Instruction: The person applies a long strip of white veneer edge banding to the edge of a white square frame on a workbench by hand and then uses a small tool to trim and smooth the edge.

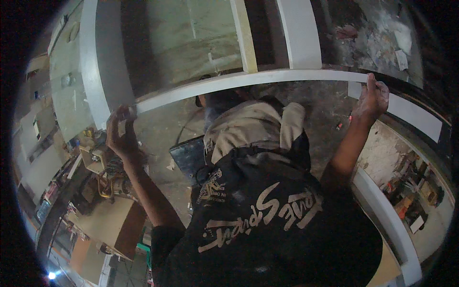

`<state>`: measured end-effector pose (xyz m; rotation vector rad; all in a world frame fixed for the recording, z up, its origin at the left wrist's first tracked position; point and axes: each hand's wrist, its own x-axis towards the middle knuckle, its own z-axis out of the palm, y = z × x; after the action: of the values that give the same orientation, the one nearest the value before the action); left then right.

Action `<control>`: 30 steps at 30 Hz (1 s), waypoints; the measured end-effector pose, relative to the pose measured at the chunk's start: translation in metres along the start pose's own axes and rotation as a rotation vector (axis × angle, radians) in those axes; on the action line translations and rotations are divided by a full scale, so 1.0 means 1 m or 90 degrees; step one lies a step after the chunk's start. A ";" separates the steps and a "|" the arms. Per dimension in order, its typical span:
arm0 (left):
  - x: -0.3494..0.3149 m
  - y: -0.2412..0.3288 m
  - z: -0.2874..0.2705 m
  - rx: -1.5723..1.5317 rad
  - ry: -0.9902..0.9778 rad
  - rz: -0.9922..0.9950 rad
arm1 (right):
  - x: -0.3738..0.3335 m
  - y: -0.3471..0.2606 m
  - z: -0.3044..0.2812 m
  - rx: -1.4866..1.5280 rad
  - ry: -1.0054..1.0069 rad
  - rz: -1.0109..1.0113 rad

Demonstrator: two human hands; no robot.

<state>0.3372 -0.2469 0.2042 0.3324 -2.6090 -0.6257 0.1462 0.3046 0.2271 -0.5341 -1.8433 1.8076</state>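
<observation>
A worker in a black shirt (272, 248) with a long white strip (248, 82) held at both ends.
The left hand's (122, 131) grip is closed on the strip's left end, the right hand's (373, 100) on its right; two pale boards (300, 36) reach its far edge.

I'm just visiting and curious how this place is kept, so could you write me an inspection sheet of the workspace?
Surface: grey floor, stained and worn.
Job's things: long white strip running crosswise; wide white board on its far side, whether joined unclear.
Clutter: pale scrap on the floor; small items at right, including an orange object.
Hands: left hand at the strip's left end, right hand at its right; exact grip unclear.
Cables: possible dark cord on the floor.
Surroundings: tan panel, bright light, both lower left.
</observation>
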 end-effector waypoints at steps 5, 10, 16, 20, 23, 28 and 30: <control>0.001 -0.003 0.002 -0.023 -0.004 -0.012 | -0.002 -0.021 0.001 -0.052 0.011 0.011; 0.004 0.001 -0.003 -0.038 0.006 0.003 | -0.006 -0.044 -0.008 -0.001 -0.008 -0.069; 0.004 0.004 -0.002 -0.112 0.016 -0.025 | 0.006 -0.059 -0.003 -0.054 0.030 -0.092; 0.006 0.001 -0.008 0.050 -0.071 0.075 | 0.015 0.024 -0.023 -0.093 -0.004 -0.035; 0.011 0.027 -0.005 0.074 -0.103 0.082 | 0.003 0.046 -0.021 -0.014 -0.025 -0.017; 0.012 0.042 0.008 0.045 -0.126 0.092 | 0.002 0.052 -0.014 -0.052 -0.002 -0.001; 0.013 0.051 0.012 0.047 -0.139 0.074 | 0.005 0.052 -0.013 -0.040 -0.017 -0.002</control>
<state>0.3138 -0.2024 0.2229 0.1388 -2.8401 -0.5547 0.1464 0.3197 0.1760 -0.5312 -1.9237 1.7676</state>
